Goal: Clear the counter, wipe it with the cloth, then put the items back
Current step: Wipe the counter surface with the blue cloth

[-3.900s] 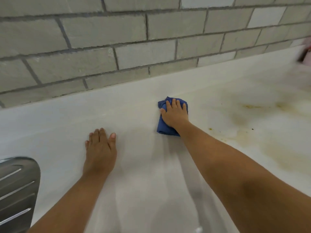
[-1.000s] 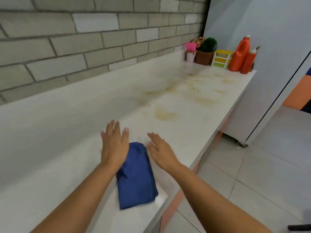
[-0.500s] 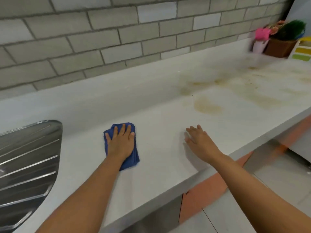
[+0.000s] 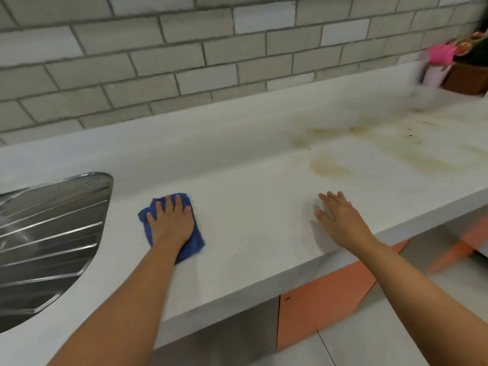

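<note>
A folded blue cloth (image 4: 196, 243) lies on the white counter (image 4: 253, 207), just right of the steel drainboard. My left hand (image 4: 171, 223) presses flat on the cloth with straight, spread fingers and covers most of it. My right hand (image 4: 340, 220) rests flat on the bare counter near its front edge, fingers straight, holding nothing. Yellow-brown stains (image 4: 327, 166) mark the counter further right.
A ribbed steel drainboard (image 4: 47, 233) fills the left side. A pink cup (image 4: 438, 66) and a brown plant pot (image 4: 467, 77) stand at the far right against the grey brick wall. Orange cabinet fronts (image 4: 322, 299) and tiled floor lie below the counter edge.
The cloth passed from my right hand to my left hand. Over the last half second my left hand kept pressing the cloth by the drainboard, shifting slightly; my right hand stayed flat on the counter.
</note>
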The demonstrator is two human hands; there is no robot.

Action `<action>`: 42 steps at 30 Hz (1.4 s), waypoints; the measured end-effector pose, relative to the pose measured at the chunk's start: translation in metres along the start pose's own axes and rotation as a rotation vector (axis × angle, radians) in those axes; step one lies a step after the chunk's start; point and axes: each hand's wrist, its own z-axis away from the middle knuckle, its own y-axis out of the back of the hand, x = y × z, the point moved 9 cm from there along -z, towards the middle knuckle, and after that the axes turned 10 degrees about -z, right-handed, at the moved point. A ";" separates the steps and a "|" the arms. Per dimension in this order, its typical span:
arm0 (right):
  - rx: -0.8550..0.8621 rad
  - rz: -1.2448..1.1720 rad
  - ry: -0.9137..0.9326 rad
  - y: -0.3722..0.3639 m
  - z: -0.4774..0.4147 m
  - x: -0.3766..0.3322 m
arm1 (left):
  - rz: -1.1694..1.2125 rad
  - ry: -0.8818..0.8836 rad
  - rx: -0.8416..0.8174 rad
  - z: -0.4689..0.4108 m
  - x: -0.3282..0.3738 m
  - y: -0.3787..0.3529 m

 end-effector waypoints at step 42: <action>-0.226 0.383 -0.347 0.102 -0.037 0.128 | 0.012 -0.256 -0.047 -0.090 0.204 -0.005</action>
